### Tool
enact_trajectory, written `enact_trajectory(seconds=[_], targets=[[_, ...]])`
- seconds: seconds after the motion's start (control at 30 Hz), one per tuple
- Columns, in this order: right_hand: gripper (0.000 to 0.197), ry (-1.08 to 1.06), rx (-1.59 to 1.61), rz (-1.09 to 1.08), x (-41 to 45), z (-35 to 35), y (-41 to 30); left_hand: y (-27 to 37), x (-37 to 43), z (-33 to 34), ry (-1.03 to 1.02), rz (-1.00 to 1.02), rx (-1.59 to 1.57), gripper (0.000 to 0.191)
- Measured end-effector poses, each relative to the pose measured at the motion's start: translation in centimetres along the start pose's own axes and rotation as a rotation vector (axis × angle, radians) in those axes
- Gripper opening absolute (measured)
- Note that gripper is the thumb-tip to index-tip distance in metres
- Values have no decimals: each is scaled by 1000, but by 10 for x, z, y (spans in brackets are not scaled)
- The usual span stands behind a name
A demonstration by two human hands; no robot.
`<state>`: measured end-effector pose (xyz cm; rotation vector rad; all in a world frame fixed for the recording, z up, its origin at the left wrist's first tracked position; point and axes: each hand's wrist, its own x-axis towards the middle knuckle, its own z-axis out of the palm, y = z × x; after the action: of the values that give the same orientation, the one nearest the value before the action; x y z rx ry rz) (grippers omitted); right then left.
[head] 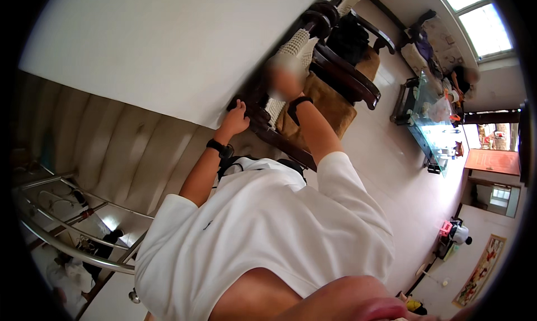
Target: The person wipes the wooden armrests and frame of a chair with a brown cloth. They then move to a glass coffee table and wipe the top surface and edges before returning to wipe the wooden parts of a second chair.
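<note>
My left hand [236, 120] rests at the dark wooden frame [262, 128] of a chair, fingers stretched out and slightly apart, with nothing seen in it. Whether its fingertips touch the wood or the white wall [159, 48] behind, I cannot tell. A blurred patch covers most of my right hand [288, 82], which is over the chair's back beside a cream knitted cover [295, 42]; its fingers and anything in them are hidden. Below that hand lies a brown plush seat cushion [325, 107]. Dark bands circle both wrists.
Stairs [126, 140] drop away on the left beside a metal handrail [75, 254]. Another dark wooden chair [369, 31] stands beyond the first. Across the tiled floor [390, 144] is a glass-topped table [423, 107] holding a plastic bag [440, 109]. A person [461, 79] is behind it.
</note>
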<state>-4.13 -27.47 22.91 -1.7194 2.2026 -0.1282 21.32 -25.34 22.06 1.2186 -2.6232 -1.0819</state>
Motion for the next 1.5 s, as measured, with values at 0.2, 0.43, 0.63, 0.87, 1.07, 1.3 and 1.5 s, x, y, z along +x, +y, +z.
enact_trajectory(seconds=[0.2,0.43,0.63,0.87,1.07,1.3,1.5], targets=[[48,53,18,-144,-49,19,-43,-10,-15,-6,-39,-70,27,70],[43,70,-304,-299,-44,4,-38,-2,3,0,-46,-37,126,69],[49,-147,-91,-303,-43,19,-35,-12,-15,5,155,107,307,67],[54,-93,-181,-421,-34,-3,-15,-10,-21,15,213,91,243,65],[58,83,-73,-191,-55,8,-29,-6,-10,5,221,50,178,60],[59,-184,10,-413,-49,-1,-17,-15,-9,1,219,34,161,51],[57,109,84,-167,-37,14,6,61,12,-35,108,-172,94,29]])
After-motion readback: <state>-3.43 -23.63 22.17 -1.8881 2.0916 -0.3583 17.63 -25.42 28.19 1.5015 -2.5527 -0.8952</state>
